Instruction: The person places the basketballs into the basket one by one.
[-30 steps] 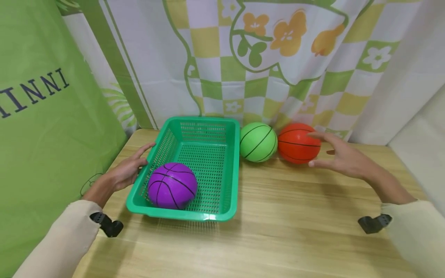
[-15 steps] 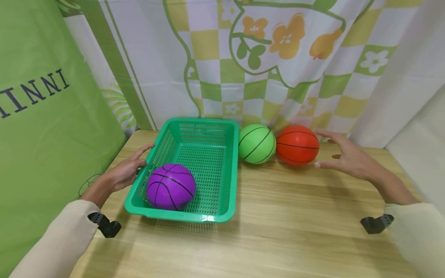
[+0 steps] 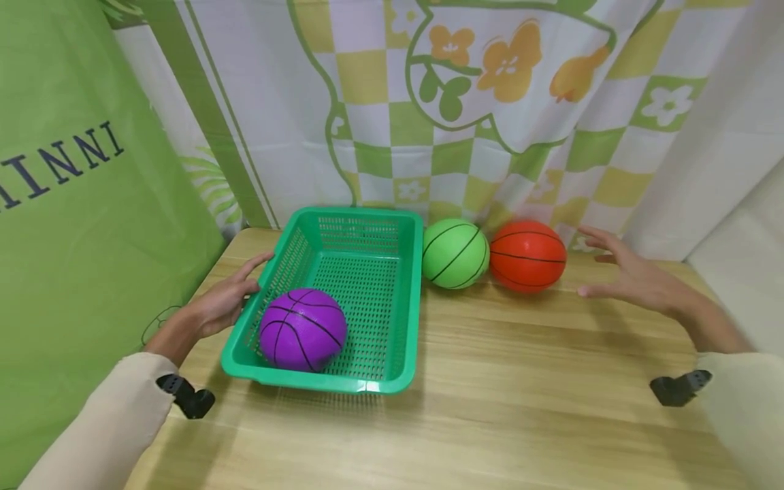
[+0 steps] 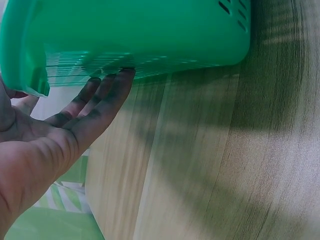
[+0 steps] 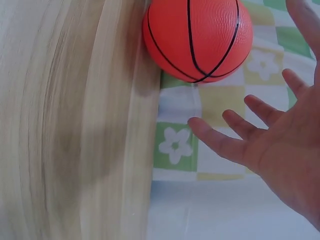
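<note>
Head view from my end: the left hand (image 3: 228, 303) is at the left side of the green basket (image 3: 318, 382), fingers (image 4: 102, 112) extended, touching the slotted outer wall, not wrapped round it. Whether the thumb rests on the rim I can't say; it's mostly hidden in the left wrist view. The basket sits upright on the tabletop (image 3: 520, 381), left of centre.

I get the purple ball (image 3: 303, 330) (black seam lines, like the others) inside it, near left corner. The light green ball (image 3: 456, 253) is just beside the basket's right wall, and the red ball (image 3: 528, 256) is next to it on the right, both at the far edge by the curtain (image 3: 275, 136).

The right hand (image 3: 637, 275) I see near the red ball, on its right side, apart from it, fingers (image 5: 215, 137) spread and holding nothing. Each wrist has a black camera mount (image 3: 194, 403) by a pale sleeve (image 3: 101, 429). A green sheet (image 3: 92, 238) with dark lettering hangs on my left.
</note>
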The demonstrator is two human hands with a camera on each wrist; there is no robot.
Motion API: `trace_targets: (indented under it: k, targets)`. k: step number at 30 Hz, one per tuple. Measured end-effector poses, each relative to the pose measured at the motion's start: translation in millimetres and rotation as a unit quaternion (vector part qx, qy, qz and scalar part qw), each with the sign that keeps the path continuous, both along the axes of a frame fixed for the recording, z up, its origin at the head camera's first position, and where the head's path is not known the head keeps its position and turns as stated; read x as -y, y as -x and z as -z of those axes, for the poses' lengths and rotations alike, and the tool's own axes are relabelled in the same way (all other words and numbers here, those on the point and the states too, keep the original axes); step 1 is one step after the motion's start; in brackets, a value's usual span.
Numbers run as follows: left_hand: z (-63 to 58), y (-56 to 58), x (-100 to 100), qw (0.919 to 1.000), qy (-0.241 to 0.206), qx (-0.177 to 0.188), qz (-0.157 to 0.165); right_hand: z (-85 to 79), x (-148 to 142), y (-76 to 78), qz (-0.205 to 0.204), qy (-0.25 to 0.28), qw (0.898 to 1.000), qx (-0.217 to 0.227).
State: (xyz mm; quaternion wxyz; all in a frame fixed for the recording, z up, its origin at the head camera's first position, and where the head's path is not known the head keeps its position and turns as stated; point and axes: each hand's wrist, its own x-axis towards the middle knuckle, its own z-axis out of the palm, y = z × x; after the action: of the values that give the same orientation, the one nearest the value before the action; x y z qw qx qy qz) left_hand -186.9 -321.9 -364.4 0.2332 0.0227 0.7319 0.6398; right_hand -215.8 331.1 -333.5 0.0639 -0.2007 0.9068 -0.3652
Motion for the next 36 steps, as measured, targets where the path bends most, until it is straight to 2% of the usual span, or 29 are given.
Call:
trace_targets:
  k: [7,13,18,28,31,36]
  targets:
    - [1.1,0.7,0,1.0,-0.003,0.001,-0.002,4.8,-9,3.0,0.023,0.015,1.0,0.014]
    - [3.0,1.7,-3,0.9999,-0.012,-0.002,-0.004,9.3,-20,8.0,0.009,0.028,0.998,0.061]
    - [4.7,2.4,-2,0.9998,-0.017,-0.003,-0.002,20.2,-25,13.0,-0.006,0.053,0.995,0.079]
    - [4.3,1.6,2,0.9999,-0.012,0.001,-0.006,45.6,-27,25.2,0.012,0.078,0.995,0.066]
    - [4.4,1.6,2,0.9998,-0.016,0.002,-0.008,51.0,-27,27.9,0.006,0.106,0.99,0.088]
    - [4.4,0.4,2,0.9997,-0.022,0.004,-0.008,58.2,-25,31.1,0.003,0.171,0.978,0.122]
